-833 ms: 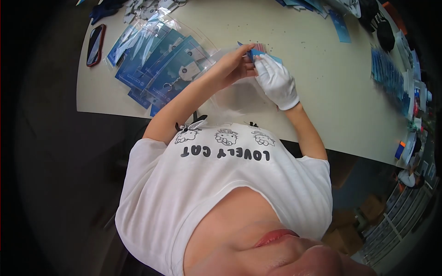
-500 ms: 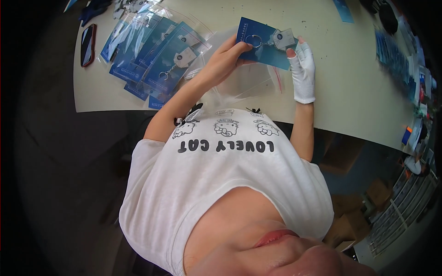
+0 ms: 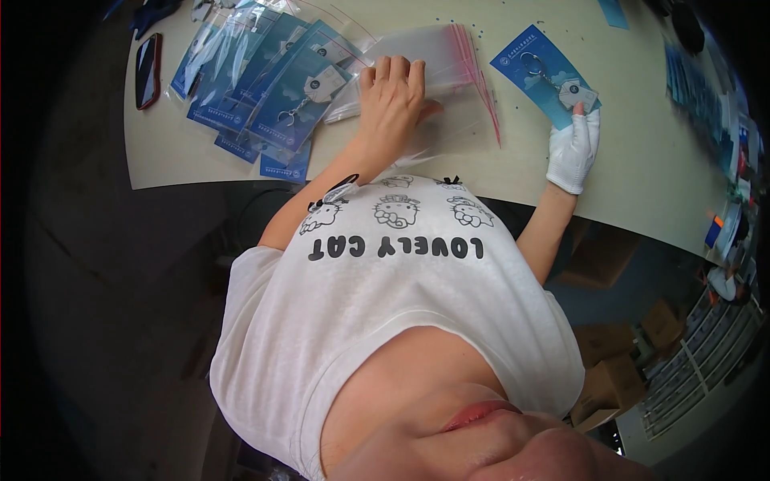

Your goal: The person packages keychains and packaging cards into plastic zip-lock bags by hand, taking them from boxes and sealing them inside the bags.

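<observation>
In my right hand (image 3: 575, 152), which wears a white glove with bare fingertips, is a blue card (image 3: 521, 68) pinched by its lower end. A keychain (image 3: 571, 92) with a white shirt-shaped tag and a metal ring lies along the card. My bare left hand (image 3: 391, 100) rests on a stack of clear zip bags (image 3: 449, 72) with pink-red seal strips. Its fingers are spread, the thumb apart, and nothing shows between them. To its left lies a pile of bagged blue cards (image 3: 269, 112) with keychains.
A phone (image 3: 148, 72) in a dark red case lies at the table's left edge. Many blue cards (image 3: 694, 104) are stacked at the right edge, by assorted small items. Cardboard boxes (image 3: 609, 385) stand below on the right. The pale table (image 3: 626, 184) has a curved-looking front edge.
My left hand has let go of the card and moved left onto the zip bags. My right hand has carried the card with its keychain to the right.
</observation>
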The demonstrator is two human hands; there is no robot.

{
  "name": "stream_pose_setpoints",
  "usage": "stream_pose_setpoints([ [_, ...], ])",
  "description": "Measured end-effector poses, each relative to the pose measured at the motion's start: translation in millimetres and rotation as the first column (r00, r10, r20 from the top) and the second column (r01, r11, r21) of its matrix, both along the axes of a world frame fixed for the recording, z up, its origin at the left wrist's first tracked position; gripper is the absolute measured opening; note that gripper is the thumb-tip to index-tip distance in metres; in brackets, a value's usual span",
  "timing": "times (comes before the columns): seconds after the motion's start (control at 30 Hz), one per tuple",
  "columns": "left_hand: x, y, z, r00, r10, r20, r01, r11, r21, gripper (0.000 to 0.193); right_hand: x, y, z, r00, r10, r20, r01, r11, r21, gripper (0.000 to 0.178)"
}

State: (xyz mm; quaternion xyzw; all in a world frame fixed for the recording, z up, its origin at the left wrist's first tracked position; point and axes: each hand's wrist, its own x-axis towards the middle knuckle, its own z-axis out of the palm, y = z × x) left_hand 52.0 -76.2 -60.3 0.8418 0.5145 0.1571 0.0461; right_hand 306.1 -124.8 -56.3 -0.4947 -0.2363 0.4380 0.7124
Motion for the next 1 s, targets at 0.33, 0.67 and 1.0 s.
stream_pose_setpoints([
  [0.33, -13.3, 20.7, -2.4, 0.814, -0.045, 0.579, 0.249, 0.928, -0.278, 0.016, 22.2, -0.2, -24.3, 0.997, -0.072, -0.001, 0.072, 0.997, 0.041, 0.019],
  [0.67, -28.7, 40.0, 9.1, 0.655, 0.274, 0.704, 0.440, 0.619, -0.651, 0.016, 9.6, 39.4, 7.7, 0.994, 0.053, 0.098, -0.052, 0.999, -0.016, 0.022],
  [1.0, -22.8, 41.9, 7.6, 0.569, 0.349, 0.744, 0.542, 0.522, -0.659, 0.021, 16.7, 47.8, 49.5, 0.772, 0.544, 0.329, -0.473, 0.837, -0.275, 0.031],
])
